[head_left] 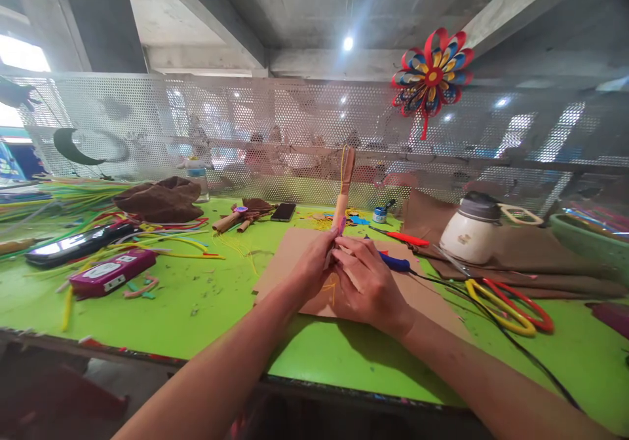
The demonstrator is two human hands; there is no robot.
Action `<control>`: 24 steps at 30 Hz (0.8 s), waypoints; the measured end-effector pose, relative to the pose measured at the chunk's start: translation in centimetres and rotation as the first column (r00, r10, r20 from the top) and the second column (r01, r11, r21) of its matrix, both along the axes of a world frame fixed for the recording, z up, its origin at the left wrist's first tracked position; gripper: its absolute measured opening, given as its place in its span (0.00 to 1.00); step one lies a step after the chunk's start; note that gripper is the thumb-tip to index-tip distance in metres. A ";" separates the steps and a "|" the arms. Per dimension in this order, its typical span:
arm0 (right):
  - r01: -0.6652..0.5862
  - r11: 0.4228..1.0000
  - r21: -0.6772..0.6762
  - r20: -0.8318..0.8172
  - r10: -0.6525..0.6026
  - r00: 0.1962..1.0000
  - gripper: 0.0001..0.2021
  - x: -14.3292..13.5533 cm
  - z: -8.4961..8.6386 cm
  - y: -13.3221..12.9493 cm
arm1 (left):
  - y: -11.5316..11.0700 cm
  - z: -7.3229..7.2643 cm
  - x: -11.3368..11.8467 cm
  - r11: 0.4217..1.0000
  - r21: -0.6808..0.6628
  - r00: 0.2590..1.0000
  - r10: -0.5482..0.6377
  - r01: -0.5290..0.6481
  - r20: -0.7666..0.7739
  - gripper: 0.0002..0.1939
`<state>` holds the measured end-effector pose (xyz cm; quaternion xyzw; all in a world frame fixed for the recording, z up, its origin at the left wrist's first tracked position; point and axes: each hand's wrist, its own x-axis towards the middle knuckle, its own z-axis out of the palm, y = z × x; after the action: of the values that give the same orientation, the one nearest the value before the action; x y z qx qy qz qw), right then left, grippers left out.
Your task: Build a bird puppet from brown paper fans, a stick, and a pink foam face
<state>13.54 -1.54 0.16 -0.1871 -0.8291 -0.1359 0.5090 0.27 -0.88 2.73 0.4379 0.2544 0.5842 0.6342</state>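
Together, my two hands hold a slim brown roll (344,194) that stands nearly upright over the table, with a thin yellow thread along its left side. My left hand (314,256) is closed around its lower end. From the right, my right hand (368,279) meets it with bent fingers pinched near the same end, where a small purple bit shows. The fingers hide what exactly they press on. Below them lies a brown cardboard sheet (282,260) with yellow thread on it. A blue-handled corded tool (394,262) rests beside my right hand.
Scissors (506,306), a red-handled tool (407,238), a small blue jar (380,215) and a white jug (469,230) stand or lie rightward. On the left are a purple box (115,273), a black device (81,243) and brown cloth (157,199). A phone (284,212) lies behind.
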 end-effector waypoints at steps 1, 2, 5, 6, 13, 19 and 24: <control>-0.009 1.000 -0.011 -0.018 0.009 1.000 0.17 0.1 0.1 -0.1 | 0.1 0.0 0.0 1.000 -0.005 1.000 -0.011 0.011 -0.010 0.10; -0.015 1.000 -0.025 -0.039 0.014 0.999 0.18 0.1 0.2 -0.2 | 0.3 -0.1 -0.1 1.000 -0.006 1.000 -0.018 0.018 -0.025 0.10; -0.022 0.997 -0.070 -0.098 0.015 0.995 0.17 0.5 0.5 -0.4 | 0.7 -0.1 -0.2 1.000 0.008 0.999 -0.018 0.019 -0.044 0.13; -0.021 0.996 -0.088 -0.123 0.010 0.992 0.16 0.7 0.6 -0.3 | 0.8 -0.1 -0.3 1.000 0.016 0.999 -0.016 0.017 -0.044 0.13; -0.021 0.943 -0.332 -0.336 -0.097 0.937 0.07 2.0 0.3 1.8 | 0.5 0.2 -0.4 0.999 0.048 1.000 0.001 -0.001 -0.015 0.16; -0.048 0.909 -0.415 -0.326 -0.099 0.940 0.06 1.8 -0.1 2.2 | 0.7 -0.1 -0.5 0.997 0.061 0.998 -0.057 0.054 0.038 0.14; -0.069 0.911 -0.406 -0.311 -0.067 0.948 0.07 1.5 0.2 1.5 | 0.6 0.0 -0.7 0.993 0.068 0.994 -0.097 0.093 0.056 0.14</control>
<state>14.99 0.00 0.31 -0.3090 -0.7460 0.0744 0.5852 -0.44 -0.24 2.73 0.4523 0.1953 0.5741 0.6539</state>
